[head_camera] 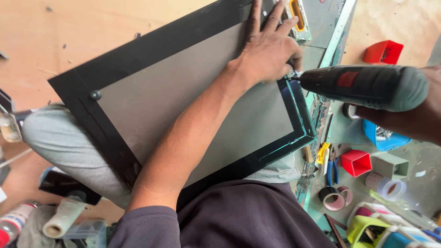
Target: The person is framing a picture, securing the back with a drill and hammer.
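Left hand: your left hand point(268, 50) lies flat on the far right corner of the black frame point(133, 55), fingers point(255, 16) spread and pressing down, closed on nothing.
Right hand: your right hand point(413, 115) comes in from the right, its fingers wrapped around the body of the power drill point(367, 85).
Drill: dark grey with a red patch, lying level, its tip pointing left and meeting the frame's right edge just beside your left thumb.
Frame: a black-edged panel with a grey board back point(183, 101), resting tilted across your lap, over the grey trouser leg point(64, 142); a small round fastener point(95, 95) sits at its left corner.
Right of the frame: a bench point(427, 170) with green paint stains carries red plastic cups point(356, 162), a grey square cup point(390, 165), tape rolls point(331, 198) and pliers point(328, 158).
Near left: a roll of clear film point(62, 218) and a spray can point(14, 222) lie on the floor.
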